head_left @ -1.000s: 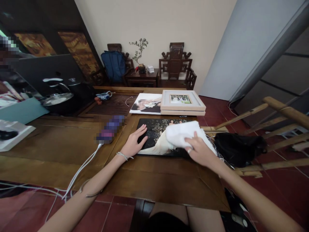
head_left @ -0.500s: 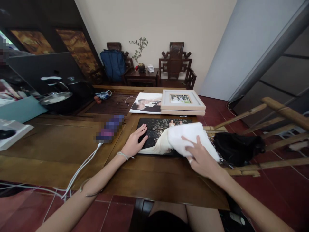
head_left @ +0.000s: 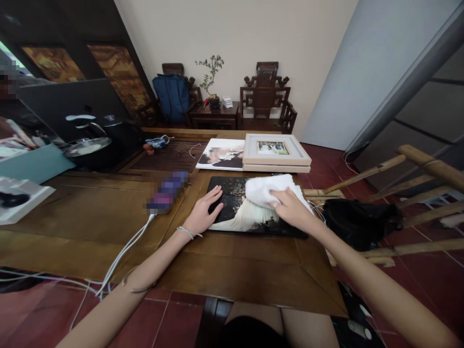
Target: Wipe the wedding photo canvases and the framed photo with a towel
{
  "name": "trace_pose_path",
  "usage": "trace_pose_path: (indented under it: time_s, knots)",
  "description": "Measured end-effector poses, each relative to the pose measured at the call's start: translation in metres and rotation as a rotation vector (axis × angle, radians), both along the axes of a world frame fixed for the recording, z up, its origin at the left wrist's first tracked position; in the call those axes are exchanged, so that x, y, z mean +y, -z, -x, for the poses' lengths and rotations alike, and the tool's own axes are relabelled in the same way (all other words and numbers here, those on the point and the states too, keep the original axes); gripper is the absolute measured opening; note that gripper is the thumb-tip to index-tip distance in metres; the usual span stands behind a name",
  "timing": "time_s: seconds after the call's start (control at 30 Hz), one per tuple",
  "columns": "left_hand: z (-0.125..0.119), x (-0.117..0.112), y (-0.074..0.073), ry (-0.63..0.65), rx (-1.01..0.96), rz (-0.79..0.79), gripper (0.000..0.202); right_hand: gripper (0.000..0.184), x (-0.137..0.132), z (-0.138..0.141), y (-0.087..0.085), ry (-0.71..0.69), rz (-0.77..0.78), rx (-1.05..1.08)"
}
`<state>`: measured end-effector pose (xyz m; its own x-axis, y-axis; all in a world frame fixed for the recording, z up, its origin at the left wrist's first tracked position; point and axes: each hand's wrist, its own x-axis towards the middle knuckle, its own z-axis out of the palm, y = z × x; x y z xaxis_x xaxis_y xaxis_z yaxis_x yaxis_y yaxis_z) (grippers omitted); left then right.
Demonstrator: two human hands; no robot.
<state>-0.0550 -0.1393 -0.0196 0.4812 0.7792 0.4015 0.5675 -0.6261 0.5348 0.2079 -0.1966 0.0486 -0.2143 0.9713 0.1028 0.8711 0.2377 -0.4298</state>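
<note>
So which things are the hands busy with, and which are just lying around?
In use: white cloth, gripped by the right hand; dark photo under it, with the left hand flat on it.
Lying about: framed picture, other photo, black bag, white cable, blue backpack.

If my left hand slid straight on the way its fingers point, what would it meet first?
Probably the light photo print lying past the dark photo panel your left hand rests on, near the stacked frames; depth is unclear.
</note>
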Motion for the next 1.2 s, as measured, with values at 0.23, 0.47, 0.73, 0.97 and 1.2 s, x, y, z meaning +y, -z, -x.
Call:
trace_pose_path:
  time_s: [0.23,0.47,0.73,0.97,1.2]
  knots:
    - [0.001,0.000,0.001,0.003,0.010,-0.003,0.045,0.029,0.050,0.008,0.007,0.046,-0.071,0.000]
    - [-0.001,0.000,0.002,-0.002,-0.014,-0.013,0.043,0.026,-0.053,0.020,0.021,-0.109,-0.065,-0.017]
    - [-0.001,0.000,0.002,-0.007,-0.009,-0.003,0.045,0.030,-0.112,0.030,0.013,-0.222,0.047,0.040]
    - [0.001,0.000,0.001,0.001,0.011,-0.002,0.045,0.026,-0.003,0.031,0.008,-0.106,0.003,0.014]
    - [0.001,0.001,0.001,0.007,0.013,0.009,0.046,0.032,0.065,0.054,0.008,-0.009,-0.071,-0.010]
